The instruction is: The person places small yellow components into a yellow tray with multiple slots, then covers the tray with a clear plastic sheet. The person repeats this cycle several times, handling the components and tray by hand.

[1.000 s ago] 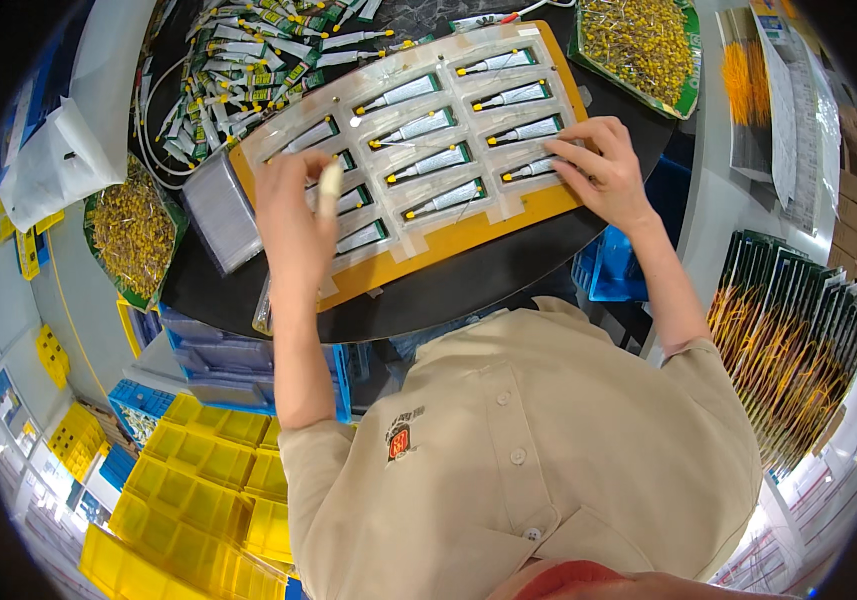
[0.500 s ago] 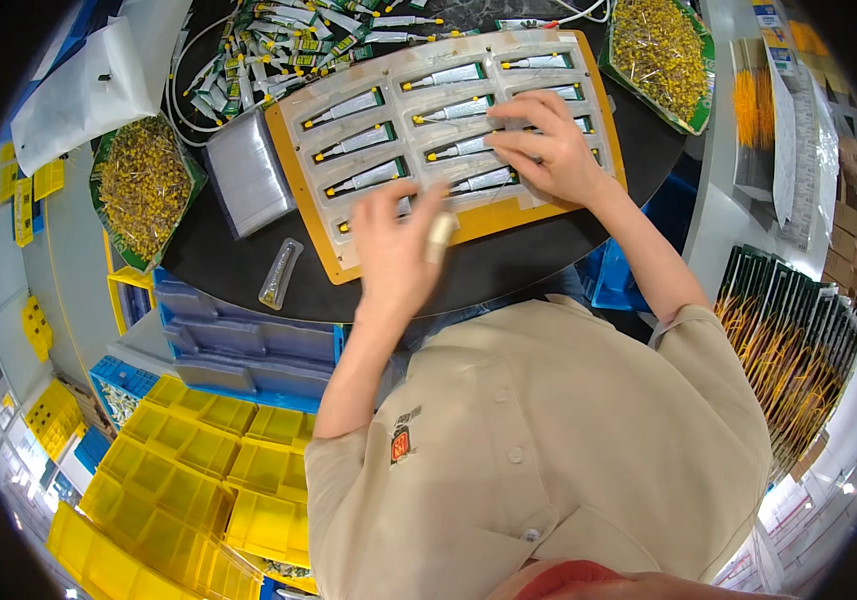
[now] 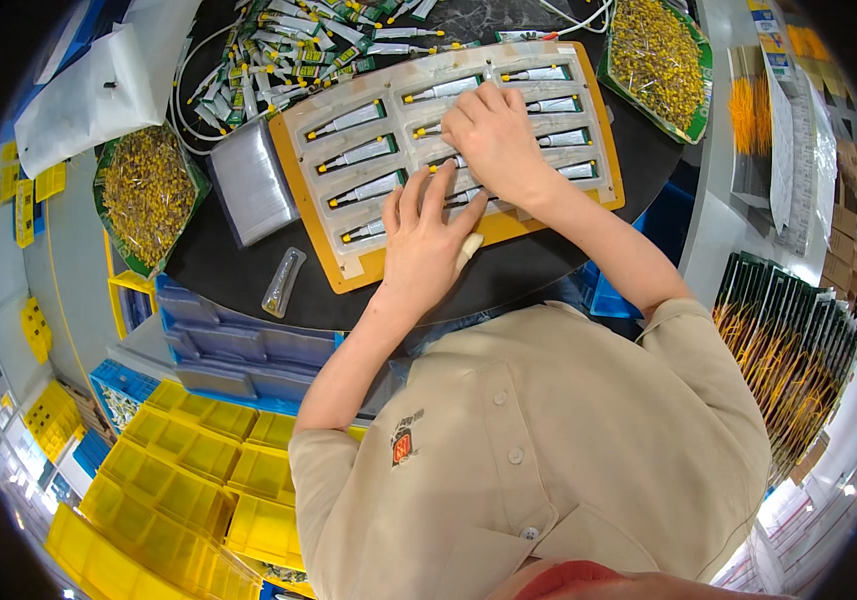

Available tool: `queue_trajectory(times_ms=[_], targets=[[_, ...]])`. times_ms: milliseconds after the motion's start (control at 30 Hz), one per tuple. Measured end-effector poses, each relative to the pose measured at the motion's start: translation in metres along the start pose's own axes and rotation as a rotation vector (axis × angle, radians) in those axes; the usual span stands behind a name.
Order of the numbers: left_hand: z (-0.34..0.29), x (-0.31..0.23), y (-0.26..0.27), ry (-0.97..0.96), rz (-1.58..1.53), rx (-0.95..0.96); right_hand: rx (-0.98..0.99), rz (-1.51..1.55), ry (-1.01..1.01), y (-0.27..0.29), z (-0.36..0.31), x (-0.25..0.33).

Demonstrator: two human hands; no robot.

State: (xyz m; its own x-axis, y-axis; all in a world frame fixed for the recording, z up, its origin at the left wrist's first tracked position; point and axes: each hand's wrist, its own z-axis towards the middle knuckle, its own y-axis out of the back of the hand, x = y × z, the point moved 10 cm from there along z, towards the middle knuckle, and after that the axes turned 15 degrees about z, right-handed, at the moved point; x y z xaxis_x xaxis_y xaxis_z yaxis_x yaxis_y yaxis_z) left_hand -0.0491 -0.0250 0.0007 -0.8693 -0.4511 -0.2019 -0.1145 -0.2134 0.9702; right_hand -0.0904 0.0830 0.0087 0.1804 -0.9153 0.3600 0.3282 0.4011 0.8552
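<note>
Over the tray [image 3: 408, 155], left hand [image 3: 424, 245] is resting wide; right hand [image 3: 496, 145] is sitting curled, hold impossible to tell; tubes [image 3: 358, 120] are looking light, soft, best pinched mid-body.

The blister tray [image 3: 395, 122] is clear, glossy plastic; its squeeze tubes [image 3: 358, 153] look smooth and metallic. The tabletop [image 3: 223, 280] appears smooth and matt, the shirt [image 3: 598, 400] matt cloth, the bins [image 3: 173, 470] shiny plastic.

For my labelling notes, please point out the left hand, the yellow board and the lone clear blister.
Left hand [image 3: 419, 256]: head view, back of the hand.
Yellow board [image 3: 372, 270]: head view, lower border.
Lone clear blister [image 3: 283, 283]: head view, middle.
</note>
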Motion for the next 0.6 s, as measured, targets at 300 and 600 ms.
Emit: queue_trajectory(times_ms=[300,600], targets=[[0.008,0.014,0.003,0.024,-0.015,0.056,-0.07,0.092,0.306,0.026,0.029,-0.056],[0.053,0.04,0.005,0.113,0.007,-0.033,-0.013,0.335,-0.01,0.076,-0.02,-0.162]])
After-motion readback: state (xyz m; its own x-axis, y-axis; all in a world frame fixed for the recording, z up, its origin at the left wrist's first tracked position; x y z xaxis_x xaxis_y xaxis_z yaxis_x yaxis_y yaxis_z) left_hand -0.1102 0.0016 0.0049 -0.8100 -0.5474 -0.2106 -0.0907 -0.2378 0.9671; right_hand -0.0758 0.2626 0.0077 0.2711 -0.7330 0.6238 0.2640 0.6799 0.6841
